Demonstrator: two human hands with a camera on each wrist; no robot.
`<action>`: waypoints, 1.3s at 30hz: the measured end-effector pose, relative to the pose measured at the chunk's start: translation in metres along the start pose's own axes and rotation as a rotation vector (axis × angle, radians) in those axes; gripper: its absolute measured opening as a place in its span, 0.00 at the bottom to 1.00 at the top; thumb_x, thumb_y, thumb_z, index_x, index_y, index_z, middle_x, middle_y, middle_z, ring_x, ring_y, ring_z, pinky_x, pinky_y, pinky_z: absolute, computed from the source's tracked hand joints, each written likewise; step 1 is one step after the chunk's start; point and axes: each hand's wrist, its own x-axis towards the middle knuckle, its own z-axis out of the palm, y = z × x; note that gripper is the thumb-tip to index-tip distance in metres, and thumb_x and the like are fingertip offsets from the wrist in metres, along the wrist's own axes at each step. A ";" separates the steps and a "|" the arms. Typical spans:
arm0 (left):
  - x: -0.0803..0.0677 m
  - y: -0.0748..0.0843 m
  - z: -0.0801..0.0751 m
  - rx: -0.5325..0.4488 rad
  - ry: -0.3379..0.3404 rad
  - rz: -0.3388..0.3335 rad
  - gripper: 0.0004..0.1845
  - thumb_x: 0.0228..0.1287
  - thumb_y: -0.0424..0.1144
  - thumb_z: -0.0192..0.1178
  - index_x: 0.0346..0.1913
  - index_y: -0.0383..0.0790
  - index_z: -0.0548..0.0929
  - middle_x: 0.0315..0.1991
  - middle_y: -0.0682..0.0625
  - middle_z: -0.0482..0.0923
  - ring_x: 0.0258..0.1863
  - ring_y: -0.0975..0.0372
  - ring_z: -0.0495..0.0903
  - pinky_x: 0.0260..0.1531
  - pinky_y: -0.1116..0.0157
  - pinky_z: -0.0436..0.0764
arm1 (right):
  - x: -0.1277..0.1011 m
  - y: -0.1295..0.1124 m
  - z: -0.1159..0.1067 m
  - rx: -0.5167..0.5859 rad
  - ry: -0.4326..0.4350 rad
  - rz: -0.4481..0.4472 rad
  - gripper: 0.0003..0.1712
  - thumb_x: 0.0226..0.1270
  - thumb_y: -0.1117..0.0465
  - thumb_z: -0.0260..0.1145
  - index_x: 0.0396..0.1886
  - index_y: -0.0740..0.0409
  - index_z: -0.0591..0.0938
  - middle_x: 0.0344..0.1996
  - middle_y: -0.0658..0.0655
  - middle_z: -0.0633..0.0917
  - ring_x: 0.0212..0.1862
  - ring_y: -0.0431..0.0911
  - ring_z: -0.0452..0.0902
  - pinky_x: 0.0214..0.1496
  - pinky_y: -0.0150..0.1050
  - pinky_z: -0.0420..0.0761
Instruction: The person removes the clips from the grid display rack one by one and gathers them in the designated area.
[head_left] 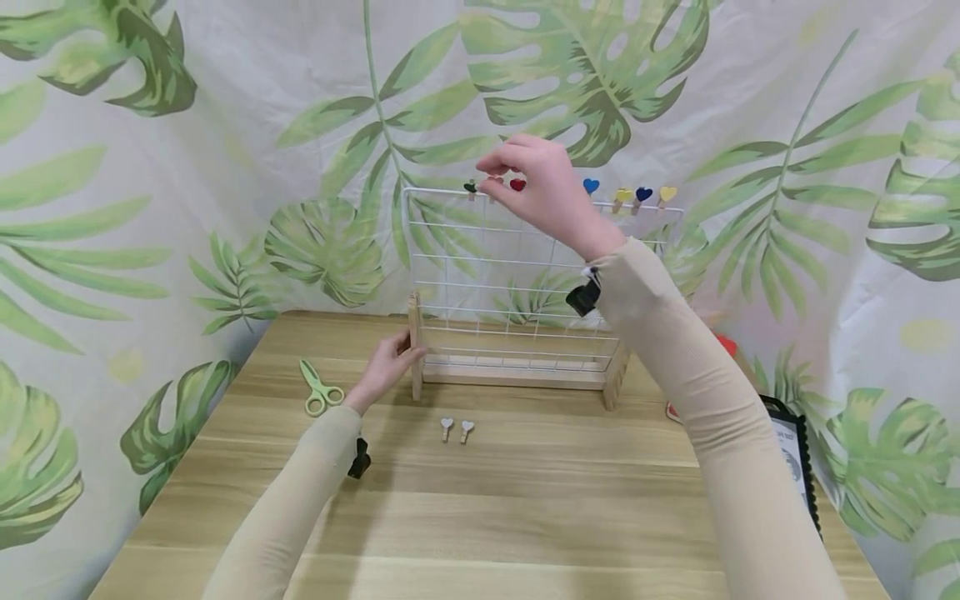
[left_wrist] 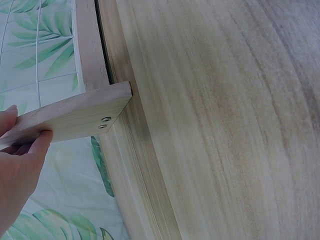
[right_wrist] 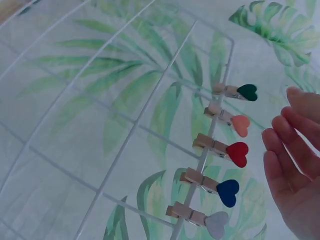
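Left hand [head_left: 386,367] fingers pinch the rack [head_left: 525,275] foot; right hand [right_wrist: 295,165] fingers spread loosely just beside the clips [right_wrist: 227,152], partly hiding them from the head view.

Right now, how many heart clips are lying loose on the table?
2. One heart clip and a second heart clip lie side by side on the table, just before the grid stand. The right sleeve may hide others.

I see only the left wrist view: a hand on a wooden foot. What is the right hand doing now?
Observer: The right hand is at the top edge of the wire rack, fingers relaxed, beside the red heart clip but not touching it.
Operator: Are clips lying on the table?
Observer: Yes, two white heart clips, in front of the rack.
Operator: Is anything near the left hand gripping the wooden foot?
Observer: Green scissors, to its left.
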 end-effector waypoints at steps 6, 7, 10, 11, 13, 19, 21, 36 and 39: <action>0.006 -0.016 0.002 0.017 0.017 0.008 0.25 0.74 0.31 0.52 0.68 0.19 0.65 0.65 0.24 0.69 0.69 0.36 0.67 0.68 0.45 0.72 | 0.016 0.004 0.003 -0.088 -0.137 0.044 0.13 0.67 0.59 0.69 0.46 0.62 0.87 0.44 0.59 0.86 0.47 0.49 0.81 0.51 0.39 0.83; 0.008 -0.021 0.003 0.017 0.020 0.009 0.25 0.75 0.32 0.52 0.68 0.20 0.65 0.66 0.24 0.69 0.69 0.37 0.67 0.68 0.45 0.72 | 0.018 0.005 0.004 -0.103 -0.150 0.047 0.13 0.67 0.58 0.69 0.46 0.62 0.87 0.44 0.59 0.86 0.47 0.49 0.82 0.53 0.40 0.83; 0.015 -0.034 0.004 0.016 0.028 0.010 0.27 0.75 0.34 0.53 0.70 0.22 0.64 0.68 0.26 0.67 0.71 0.38 0.65 0.70 0.45 0.70 | 0.021 0.006 0.006 -0.137 -0.173 0.048 0.12 0.67 0.59 0.69 0.45 0.62 0.87 0.44 0.59 0.86 0.47 0.49 0.83 0.55 0.39 0.83; 0.015 -0.036 0.004 0.018 0.029 0.011 0.27 0.75 0.34 0.53 0.70 0.23 0.64 0.68 0.26 0.66 0.71 0.38 0.65 0.70 0.46 0.70 | 0.022 0.006 0.007 -0.146 -0.177 0.046 0.11 0.68 0.59 0.68 0.44 0.61 0.87 0.43 0.59 0.86 0.47 0.48 0.83 0.55 0.39 0.83; 0.016 -0.038 0.004 0.024 0.032 0.015 0.27 0.75 0.33 0.53 0.70 0.23 0.64 0.68 0.26 0.66 0.71 0.39 0.65 0.70 0.46 0.70 | 0.023 0.006 0.008 -0.164 -0.175 0.030 0.10 0.68 0.59 0.67 0.42 0.60 0.88 0.42 0.58 0.86 0.46 0.48 0.83 0.53 0.38 0.83; 0.018 -0.039 0.004 0.018 0.042 0.041 0.25 0.73 0.30 0.54 0.68 0.22 0.67 0.67 0.25 0.67 0.70 0.39 0.67 0.69 0.46 0.71 | 0.026 0.006 0.010 -0.187 -0.144 -0.017 0.09 0.70 0.61 0.65 0.36 0.61 0.89 0.37 0.58 0.88 0.42 0.48 0.83 0.49 0.38 0.83; 0.019 -0.040 0.004 0.020 0.041 0.044 0.25 0.73 0.31 0.54 0.68 0.22 0.67 0.67 0.25 0.67 0.70 0.39 0.67 0.69 0.46 0.71 | 0.027 0.006 0.011 -0.201 -0.142 -0.024 0.10 0.71 0.62 0.64 0.36 0.62 0.89 0.36 0.59 0.88 0.42 0.49 0.83 0.50 0.39 0.83; 0.019 -0.039 0.005 0.023 0.040 0.029 0.28 0.74 0.33 0.55 0.71 0.23 0.63 0.68 0.27 0.67 0.71 0.40 0.66 0.70 0.47 0.71 | 0.030 0.005 0.011 -0.200 -0.114 -0.022 0.09 0.69 0.64 0.66 0.36 0.63 0.90 0.34 0.60 0.89 0.40 0.51 0.83 0.46 0.41 0.82; 0.018 -0.038 0.004 0.020 0.036 0.022 0.29 0.74 0.33 0.55 0.71 0.22 0.62 0.69 0.27 0.66 0.72 0.40 0.65 0.70 0.47 0.70 | 0.030 0.005 0.012 -0.198 -0.111 -0.021 0.09 0.69 0.64 0.66 0.35 0.63 0.90 0.34 0.60 0.89 0.39 0.51 0.83 0.44 0.41 0.82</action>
